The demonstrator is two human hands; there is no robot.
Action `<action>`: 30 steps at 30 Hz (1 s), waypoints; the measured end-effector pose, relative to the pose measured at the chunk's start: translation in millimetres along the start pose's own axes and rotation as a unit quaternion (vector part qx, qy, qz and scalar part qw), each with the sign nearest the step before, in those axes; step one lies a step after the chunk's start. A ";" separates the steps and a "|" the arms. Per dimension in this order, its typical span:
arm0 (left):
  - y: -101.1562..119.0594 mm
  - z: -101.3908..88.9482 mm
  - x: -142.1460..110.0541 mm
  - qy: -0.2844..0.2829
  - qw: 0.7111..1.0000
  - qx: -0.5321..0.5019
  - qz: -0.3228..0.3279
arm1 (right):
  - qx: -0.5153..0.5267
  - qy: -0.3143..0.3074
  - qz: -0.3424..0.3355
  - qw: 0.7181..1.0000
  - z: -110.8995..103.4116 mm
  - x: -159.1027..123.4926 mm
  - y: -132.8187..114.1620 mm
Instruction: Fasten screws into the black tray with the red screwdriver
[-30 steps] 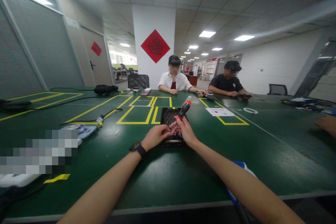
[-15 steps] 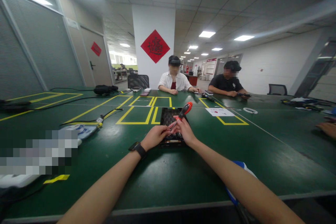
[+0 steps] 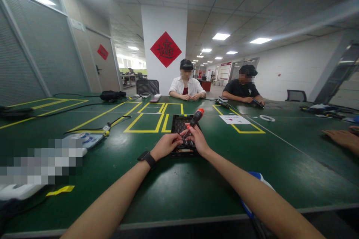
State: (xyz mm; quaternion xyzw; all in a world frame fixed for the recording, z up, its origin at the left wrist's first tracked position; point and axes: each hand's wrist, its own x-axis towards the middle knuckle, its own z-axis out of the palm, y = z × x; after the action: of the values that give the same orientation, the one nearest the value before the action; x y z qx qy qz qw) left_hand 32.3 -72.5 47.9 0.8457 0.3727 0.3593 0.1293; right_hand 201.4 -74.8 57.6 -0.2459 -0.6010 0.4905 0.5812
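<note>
In the middle of the table, a red-and-black screwdriver [image 3: 195, 118] leans across my right hand [image 3: 199, 141]; its handle points up and its shaft slants down to the left. The fingers of that hand are closed around its lower part. My left hand [image 3: 166, 145], with a dark watch on the wrist, has thumb and fingers pinched together by the shaft's lower end. Whatever is in that pinch is too small to make out. Both hands are over a black open plastic box [image 3: 176, 120] with a patterned inside; small pieces in it are partly hidden by my fingers.
On the green table [image 3: 157, 194] are yellow tape outlines. A printed sheet [image 3: 235, 119] and a white ring [image 3: 267, 118] lie to the right. Cables and a blue-white packet [image 3: 86, 139] are on the left. Two people sit opposite; another person's hand [image 3: 340, 139] rests at the right edge.
The screwdriver handle has shifted and turned slightly in my right hand. My left hand stays nearly in place. The other person's hand at the right edge reaches further in.
</note>
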 end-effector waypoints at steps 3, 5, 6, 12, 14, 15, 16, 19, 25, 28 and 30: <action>0.6 -0.9 0.3 -0.011 1.000 0.002 0.006 | 0.026 -0.008 0.013 1.000 -0.8 1.2 1.7; 0.4 -0.8 0.4 -0.013 1.000 0.006 0.006 | 0.039 -0.007 0.016 0.999 -1.2 2.1 3.8; 0.4 -0.6 0.4 -0.011 1.000 0.008 0.004 | 0.043 -0.005 0.015 0.999 -1.2 2.5 4.7; 1.9 1.5 -0.3 0.013 1.000 0.008 -0.015 | 0.044 -0.006 0.004 0.999 -0.2 1.9 5.1; 1.9 2.0 -0.3 0.016 1.000 0.008 -0.020 | 0.041 -0.010 0.005 0.999 0.1 1.4 4.1; 1.7 2.1 -0.3 0.016 1.000 0.008 -0.022 | 0.041 -0.010 0.005 0.999 0.1 1.3 3.7; 1.4 2.1 -0.2 0.017 1.000 0.010 -0.024 | 0.042 -0.010 0.005 0.999 0.0 1.2 3.4; 0.0 1.3 -0.3 0.016 0.999 0.020 -0.021 | 0.049 -0.010 0.010 0.999 -0.7 1.3 3.0; 0.2 -1.0 -0.7 0.004 1.000 0.010 -0.005 | 0.079 -0.008 0.030 0.996 -1.7 2.2 3.6; 2.1 -1.2 -1.0 0.003 1.000 0.011 -0.001 | 0.076 -0.002 0.027 0.997 -1.3 2.2 4.1; 3.7 -0.9 -1.2 0.003 1.000 0.006 -0.002 | 0.068 -0.001 0.021 0.997 -1.0 1.8 4.1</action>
State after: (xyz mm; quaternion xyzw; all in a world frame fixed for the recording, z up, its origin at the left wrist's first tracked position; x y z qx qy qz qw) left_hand 33.1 -76.0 49.7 0.8446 0.3770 0.3595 0.1237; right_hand 200.8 -71.3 54.7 -0.2179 -0.5613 0.5430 0.5853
